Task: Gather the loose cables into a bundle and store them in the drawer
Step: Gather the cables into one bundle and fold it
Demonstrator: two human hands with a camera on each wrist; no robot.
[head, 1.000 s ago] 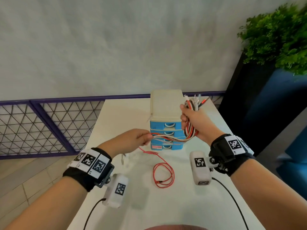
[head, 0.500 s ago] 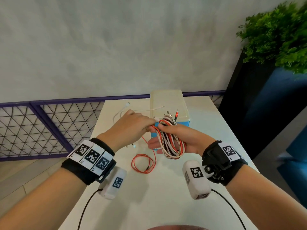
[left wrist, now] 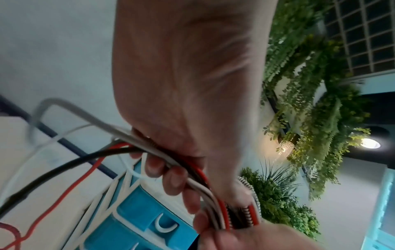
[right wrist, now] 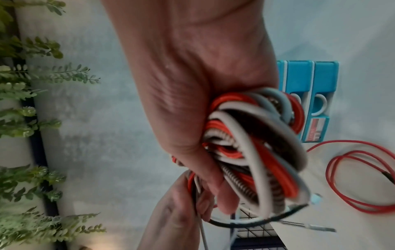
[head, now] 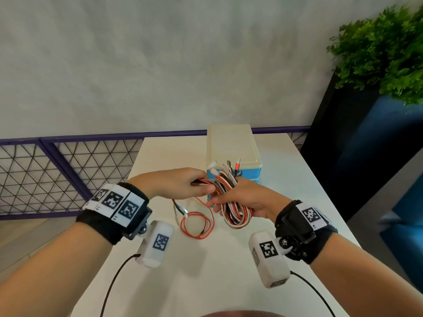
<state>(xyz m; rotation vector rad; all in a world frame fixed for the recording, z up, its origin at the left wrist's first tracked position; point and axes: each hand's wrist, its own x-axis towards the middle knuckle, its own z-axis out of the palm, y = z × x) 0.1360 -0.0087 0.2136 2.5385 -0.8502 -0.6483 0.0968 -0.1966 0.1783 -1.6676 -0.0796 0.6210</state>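
Note:
My right hand [head: 238,197] grips a looped bundle of red, white and braided cables [head: 235,213], seen close in the right wrist view as the cable bundle [right wrist: 252,140]. My left hand [head: 183,186] pinches the strands running from that bundle, and the left wrist view shows its fingers [left wrist: 171,179] curled round red, white and black cable strands [left wrist: 188,170]. A thin red cable [head: 198,223] trails down onto the white table [head: 206,271] in a loose coil. Behind the hands stands the small blue drawer unit [head: 233,154] with a cream top; its drawers [right wrist: 316,101] look closed.
A purple mesh railing [head: 57,175] runs along the table's far and left side. A dark planter with a green plant [head: 384,53] stands at the right. The table's right edge is near my right wrist.
The red coil on the table has shifted right. My left hand has slid along the strands, close against the bundle. The white cable that arced over the table's far side is gone from there.

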